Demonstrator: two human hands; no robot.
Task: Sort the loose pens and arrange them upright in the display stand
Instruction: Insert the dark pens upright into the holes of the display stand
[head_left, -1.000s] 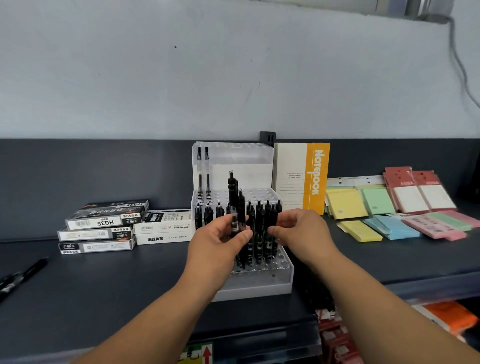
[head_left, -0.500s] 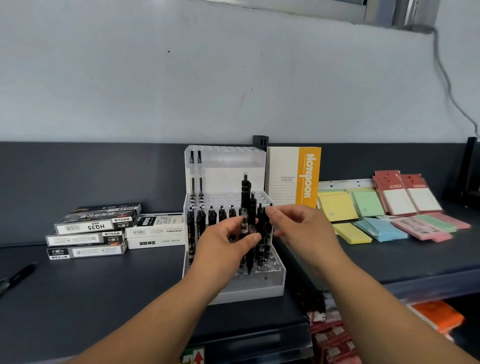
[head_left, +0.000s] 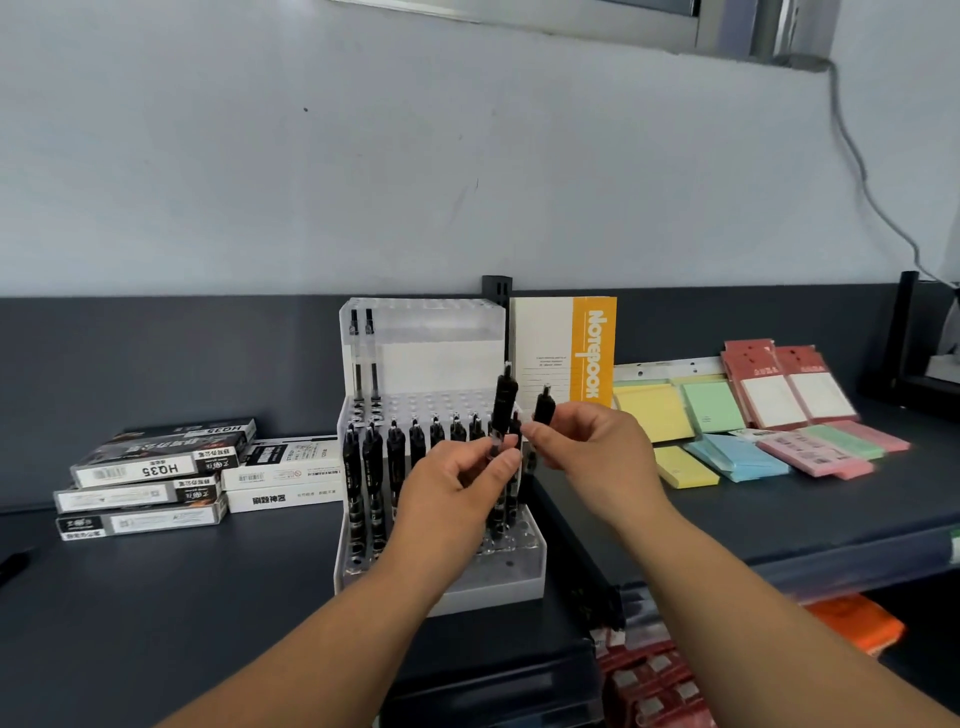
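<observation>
Loading the stand (head_left: 498, 584), both grips busy.
The left grip (head_left: 457, 486) is pinching a tall pen (head_left: 505, 397) upright above its fingers; the right grip (head_left: 597, 452), just beside it, is pinching a short pen (head_left: 544, 408). The stand is sitting directly below both, part filled with other pens (head_left: 373, 467). Next, I judge, each tip is needing a free hole underneath; the hands are hiding the held pens' lower ends and those holes.
</observation>
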